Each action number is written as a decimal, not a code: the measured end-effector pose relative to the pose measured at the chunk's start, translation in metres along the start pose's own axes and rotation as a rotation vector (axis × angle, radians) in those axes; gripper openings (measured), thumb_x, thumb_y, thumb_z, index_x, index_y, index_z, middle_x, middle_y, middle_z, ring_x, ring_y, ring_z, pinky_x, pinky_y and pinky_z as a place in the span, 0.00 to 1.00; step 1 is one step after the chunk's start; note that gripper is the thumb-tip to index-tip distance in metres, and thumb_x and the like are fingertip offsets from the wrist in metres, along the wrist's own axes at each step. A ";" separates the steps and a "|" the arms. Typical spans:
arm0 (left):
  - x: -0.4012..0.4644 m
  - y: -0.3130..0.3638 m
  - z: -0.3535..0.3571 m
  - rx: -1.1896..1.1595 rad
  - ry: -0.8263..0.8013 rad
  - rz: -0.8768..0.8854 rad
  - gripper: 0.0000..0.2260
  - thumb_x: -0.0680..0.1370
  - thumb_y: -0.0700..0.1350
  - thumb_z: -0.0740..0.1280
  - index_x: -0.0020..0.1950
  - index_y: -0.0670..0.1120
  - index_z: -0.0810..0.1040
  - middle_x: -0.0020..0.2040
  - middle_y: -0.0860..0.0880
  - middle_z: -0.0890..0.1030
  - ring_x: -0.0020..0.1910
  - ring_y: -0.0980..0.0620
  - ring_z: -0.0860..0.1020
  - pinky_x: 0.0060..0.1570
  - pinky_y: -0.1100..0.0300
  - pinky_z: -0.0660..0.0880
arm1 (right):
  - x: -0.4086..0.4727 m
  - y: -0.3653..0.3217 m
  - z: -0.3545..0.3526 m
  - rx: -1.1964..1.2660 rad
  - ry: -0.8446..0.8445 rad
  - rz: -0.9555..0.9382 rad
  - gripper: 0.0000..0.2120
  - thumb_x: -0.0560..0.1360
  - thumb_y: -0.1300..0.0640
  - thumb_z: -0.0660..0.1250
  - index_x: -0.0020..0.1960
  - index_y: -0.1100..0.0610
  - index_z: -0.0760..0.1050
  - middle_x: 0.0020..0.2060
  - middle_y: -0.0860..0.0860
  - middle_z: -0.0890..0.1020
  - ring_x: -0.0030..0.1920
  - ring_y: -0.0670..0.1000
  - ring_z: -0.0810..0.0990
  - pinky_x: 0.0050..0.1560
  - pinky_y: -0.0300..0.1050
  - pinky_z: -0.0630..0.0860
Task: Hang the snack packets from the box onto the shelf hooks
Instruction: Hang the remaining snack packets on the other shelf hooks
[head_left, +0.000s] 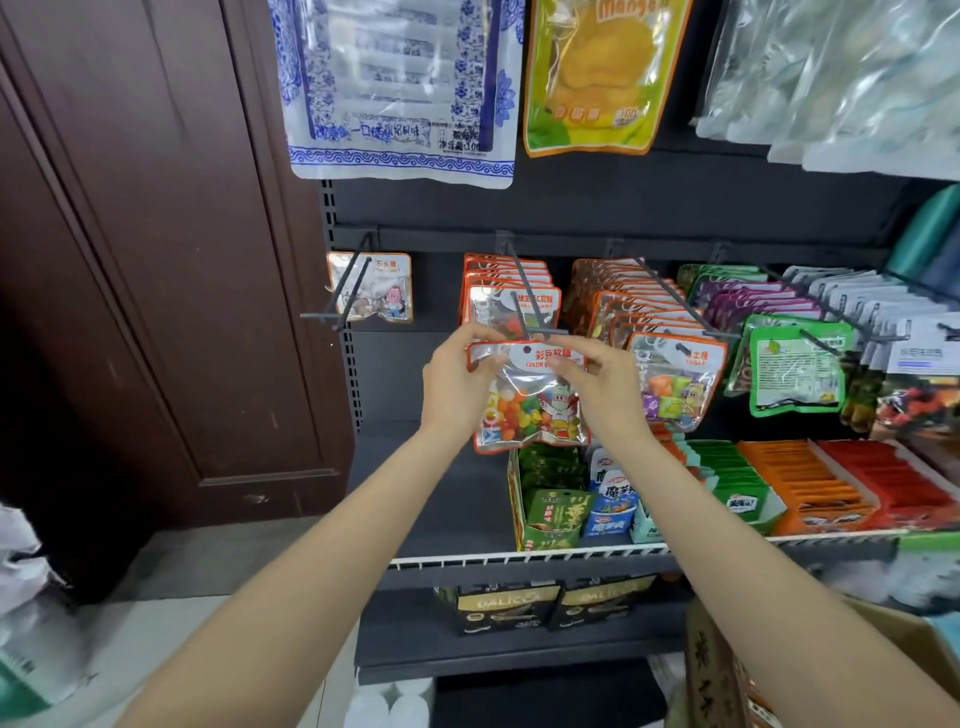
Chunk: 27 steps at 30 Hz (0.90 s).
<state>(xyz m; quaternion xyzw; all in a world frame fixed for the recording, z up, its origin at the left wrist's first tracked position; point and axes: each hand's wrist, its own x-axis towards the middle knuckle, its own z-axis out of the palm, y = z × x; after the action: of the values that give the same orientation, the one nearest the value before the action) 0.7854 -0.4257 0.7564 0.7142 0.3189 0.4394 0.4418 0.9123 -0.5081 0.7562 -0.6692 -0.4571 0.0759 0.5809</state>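
The jellybean packet (527, 397) hangs in my grip just below the tip of the hook (524, 301), before a dark shelf (519, 208) beside a brown door (156, 260). My left hand (457, 382) pinches its top left corner and my right hand (597, 387) pinches its top right, both arms stretched forward.

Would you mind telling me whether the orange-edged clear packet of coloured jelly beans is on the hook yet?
Not yet. The orange-edged jelly bean packet is held by left hand and right hand, its hole just below the grey hook's tip.
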 end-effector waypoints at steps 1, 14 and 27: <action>0.000 -0.002 -0.001 0.008 -0.004 0.004 0.06 0.77 0.40 0.67 0.48 0.51 0.77 0.47 0.52 0.80 0.53 0.47 0.79 0.49 0.56 0.76 | 0.000 0.001 0.001 -0.011 -0.001 -0.015 0.12 0.75 0.62 0.68 0.55 0.50 0.80 0.50 0.49 0.82 0.49 0.50 0.80 0.54 0.52 0.77; 0.009 -0.012 0.002 0.045 -0.072 0.106 0.05 0.77 0.42 0.68 0.49 0.52 0.78 0.46 0.56 0.81 0.47 0.57 0.79 0.41 0.73 0.72 | -0.005 0.007 0.004 -0.172 0.098 -0.123 0.14 0.76 0.65 0.64 0.60 0.56 0.77 0.32 0.42 0.66 0.34 0.36 0.70 0.35 0.27 0.65; 0.015 -0.019 0.002 -0.029 -0.055 0.120 0.05 0.76 0.43 0.68 0.49 0.53 0.78 0.46 0.53 0.82 0.48 0.56 0.81 0.46 0.62 0.78 | 0.002 0.013 0.010 -0.188 0.144 -0.132 0.12 0.76 0.64 0.66 0.58 0.60 0.79 0.40 0.45 0.75 0.42 0.40 0.73 0.44 0.21 0.67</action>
<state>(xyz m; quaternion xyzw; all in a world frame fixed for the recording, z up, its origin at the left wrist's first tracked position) 0.7916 -0.4062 0.7440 0.7374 0.2570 0.4497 0.4335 0.9142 -0.4981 0.7429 -0.6930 -0.4622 -0.0539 0.5506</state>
